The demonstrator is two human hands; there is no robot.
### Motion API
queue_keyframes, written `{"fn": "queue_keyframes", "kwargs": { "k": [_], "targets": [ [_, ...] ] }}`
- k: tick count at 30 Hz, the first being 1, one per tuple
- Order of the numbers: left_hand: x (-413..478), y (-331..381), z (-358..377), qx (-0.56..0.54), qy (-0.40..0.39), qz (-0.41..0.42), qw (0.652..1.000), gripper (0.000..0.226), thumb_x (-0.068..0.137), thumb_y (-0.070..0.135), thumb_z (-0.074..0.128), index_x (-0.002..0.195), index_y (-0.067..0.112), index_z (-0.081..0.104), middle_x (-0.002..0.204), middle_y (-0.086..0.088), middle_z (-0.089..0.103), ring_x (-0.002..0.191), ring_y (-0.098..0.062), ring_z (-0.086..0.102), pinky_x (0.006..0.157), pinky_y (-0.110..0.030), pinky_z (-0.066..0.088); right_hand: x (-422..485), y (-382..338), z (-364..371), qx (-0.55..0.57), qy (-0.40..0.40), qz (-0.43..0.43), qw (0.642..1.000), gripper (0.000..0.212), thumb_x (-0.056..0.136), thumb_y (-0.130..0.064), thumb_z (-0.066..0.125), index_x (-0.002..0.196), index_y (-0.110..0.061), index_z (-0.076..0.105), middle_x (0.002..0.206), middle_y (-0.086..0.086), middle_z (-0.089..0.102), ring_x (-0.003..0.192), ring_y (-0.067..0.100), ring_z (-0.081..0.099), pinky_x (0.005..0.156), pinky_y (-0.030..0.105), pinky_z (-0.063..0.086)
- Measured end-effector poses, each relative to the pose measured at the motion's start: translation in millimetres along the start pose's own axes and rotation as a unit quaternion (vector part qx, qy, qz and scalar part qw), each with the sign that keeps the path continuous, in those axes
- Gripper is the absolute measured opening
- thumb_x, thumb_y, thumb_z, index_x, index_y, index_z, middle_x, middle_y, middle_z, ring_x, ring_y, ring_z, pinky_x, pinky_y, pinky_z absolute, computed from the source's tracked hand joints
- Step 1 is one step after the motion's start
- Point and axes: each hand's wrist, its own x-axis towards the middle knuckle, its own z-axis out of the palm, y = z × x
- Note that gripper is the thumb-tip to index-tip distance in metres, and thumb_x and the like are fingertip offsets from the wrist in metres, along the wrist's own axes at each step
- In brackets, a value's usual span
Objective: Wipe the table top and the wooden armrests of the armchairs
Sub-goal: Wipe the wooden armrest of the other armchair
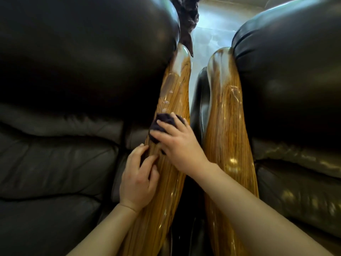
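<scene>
Two glossy wooden armrests run side by side away from me. On the left armrest (175, 85) my right hand (179, 145) presses a dark wadded cloth (162, 124) against the wood about midway along. My left hand (138, 180) rests on the same armrest's left edge, just nearer to me, fingers curled on the wood and holding nothing. Small wet drops show on the wood beyond the cloth. The right armrest (227, 117) lies untouched, shiny with streaks.
Dark leather armchair cushions flank both sides: one armchair (64, 89) to the left, another (295, 80) to the right. A narrow gap (195, 111) separates the armrests. Pale tiled floor (212, 34) shows beyond, with a dark fuzzy thing (186, 15) at the top centre.
</scene>
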Motion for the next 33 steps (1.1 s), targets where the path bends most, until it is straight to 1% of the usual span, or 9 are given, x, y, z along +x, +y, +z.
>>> {"fn": "queue_keyframes", "kwargs": {
  "k": [2, 5, 11, 13, 17, 19, 22, 28, 33],
  "targets": [
    [-1, -1, 1, 0.006, -0.001, 0.004, 1.0, 0.032, 0.092, 0.019, 0.049, 0.116, 0.004, 0.065, 0.137, -0.02, 0.051, 0.133, -0.032, 0.046, 0.11, -0.043, 0.041, -28, 2, 16, -0.028, 0.01, -0.035, 0.999, 0.039, 0.104, -0.034, 0.05, 0.143, -0.033, 0.054, 0.16, 0.0, 0.04, 0.156, 0.034, 0.012, 0.124, 0.056, 0.013],
    [-2, 1, 2, 0.032, -0.014, 0.036, 0.999, 0.033, 0.092, 0.021, 0.05, 0.119, 0.005, 0.063, 0.14, -0.019, 0.049, 0.138, -0.031, 0.042, 0.113, -0.043, 0.037, -55, 11, 21, 0.018, 0.037, -0.009, 0.999, 0.042, 0.104, -0.04, 0.046, 0.146, -0.036, 0.049, 0.164, -0.004, 0.032, 0.157, 0.03, 0.008, 0.125, 0.052, 0.016],
    [-3, 2, 4, 0.06, -0.04, 0.057, 0.996, 0.04, 0.093, 0.025, 0.049, 0.128, 0.008, 0.059, 0.145, -0.016, 0.048, 0.144, -0.027, 0.036, 0.115, -0.046, 0.037, 8, 5, 21, 0.121, 0.08, 0.202, 0.969, 0.049, 0.102, -0.038, 0.05, 0.15, -0.041, 0.039, 0.168, -0.01, 0.014, 0.153, 0.031, 0.011, 0.124, 0.051, 0.019],
    [-2, 1, 5, 0.062, -0.042, 0.056, 0.996, 0.041, 0.093, 0.026, 0.048, 0.129, 0.009, 0.058, 0.145, -0.015, 0.048, 0.144, -0.026, 0.036, 0.115, -0.045, 0.037, -6, 1, 26, 0.105, 0.091, 0.189, 0.972, 0.049, 0.103, -0.039, 0.046, 0.151, -0.041, 0.037, 0.168, -0.011, 0.013, 0.153, 0.031, 0.011, 0.123, 0.053, 0.022],
    [-2, 2, 5, 0.054, -0.04, 0.049, 0.997, 0.04, 0.094, 0.027, 0.047, 0.128, 0.01, 0.06, 0.144, -0.015, 0.05, 0.143, -0.026, 0.037, 0.115, -0.042, 0.035, -47, 7, 30, 0.075, 0.067, 0.08, 0.992, 0.048, 0.103, -0.043, 0.042, 0.151, -0.042, 0.037, 0.168, -0.01, 0.015, 0.154, 0.03, 0.012, 0.122, 0.055, 0.024],
    [-1, 2, 5, 0.054, -0.041, 0.049, 0.997, 0.04, 0.094, 0.028, 0.047, 0.127, 0.01, 0.061, 0.144, -0.014, 0.05, 0.143, -0.026, 0.037, 0.115, -0.041, 0.034, -27, 15, 26, 0.09, 0.068, 0.105, 0.988, 0.05, 0.102, -0.043, 0.046, 0.151, -0.041, 0.037, 0.168, -0.008, 0.014, 0.153, 0.031, 0.014, 0.123, 0.054, 0.023],
    [-1, 3, 6, 0.06, -0.045, 0.045, 0.996, 0.041, 0.094, 0.029, 0.047, 0.128, 0.011, 0.06, 0.144, -0.013, 0.05, 0.144, -0.025, 0.036, 0.116, -0.041, 0.033, 25, 21, 22, 0.12, 0.089, 0.206, 0.967, 0.054, 0.101, -0.043, 0.051, 0.152, -0.041, 0.035, 0.168, -0.005, 0.013, 0.15, 0.033, 0.016, 0.12, 0.05, 0.022],
    [-2, 3, 6, 0.056, -0.047, 0.037, 0.997, 0.041, 0.095, 0.031, 0.047, 0.129, 0.011, 0.06, 0.145, -0.012, 0.049, 0.144, -0.024, 0.035, 0.115, -0.043, 0.035, 95, 54, 5, 0.207, 0.11, 0.299, 0.925, 0.056, 0.105, -0.043, 0.042, 0.157, -0.038, 0.025, 0.168, 0.001, 0.015, 0.15, 0.028, 0.024, 0.118, 0.047, 0.032],
    [-1, 3, 6, 0.062, -0.045, 0.044, 0.996, 0.041, 0.095, 0.029, 0.047, 0.128, 0.01, 0.06, 0.144, -0.014, 0.05, 0.143, -0.027, 0.037, 0.113, -0.047, 0.038, 46, 31, 14, 0.137, 0.102, 0.213, 0.962, 0.051, 0.106, -0.038, 0.041, 0.156, -0.036, 0.03, 0.169, -0.004, 0.013, 0.152, 0.027, 0.017, 0.121, 0.042, 0.02]
  ]
}}
